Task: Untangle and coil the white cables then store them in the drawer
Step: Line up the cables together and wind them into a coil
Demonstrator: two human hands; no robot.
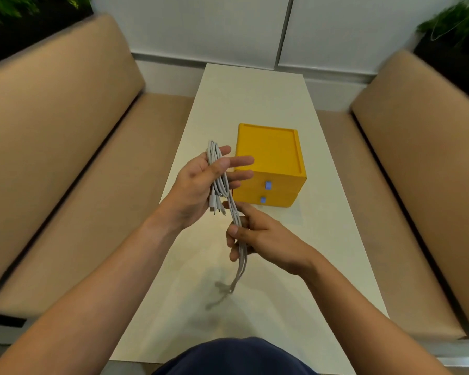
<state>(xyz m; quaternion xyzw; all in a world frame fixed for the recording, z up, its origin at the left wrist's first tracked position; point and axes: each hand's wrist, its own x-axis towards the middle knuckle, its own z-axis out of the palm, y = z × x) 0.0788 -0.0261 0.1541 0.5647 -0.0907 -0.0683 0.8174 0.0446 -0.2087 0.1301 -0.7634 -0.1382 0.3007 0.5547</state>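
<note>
Left hand [198, 185] is palm-up, fingers nearly straight; white cables [221, 182] lie across the palm in a few long loops, one finger seems to sit over the bundle; plug ends [214, 205] poke out near the heel of the hand. Right hand [266, 236] sits just below, thumb and curled fingers closed round the same strands; loose tail [229, 288] hangs from it and is blurred, can't tell if it touches the table [255, 98].

Progress, imo: untangle looks mostly done, strands run roughly parallel, no obvious knot, though the tail is too blurry to be sure; coiling is underway, some loops are on the left hand and a fair length is left to wrap. Storage not started; yellow drawer unit [271, 158] stands on the table just beyond the left fingertips, top drawer [284, 182] and bottom drawer [279, 200] both look closed, blue knobs [268, 185] facing the person.

Left to do, prob: finish wrapping the tail, tidy the coil, free a hand, pull a drawer, drop the coil in, close it. Both hands are busy now, so the drawer needs a one-hand hold first.
</note>
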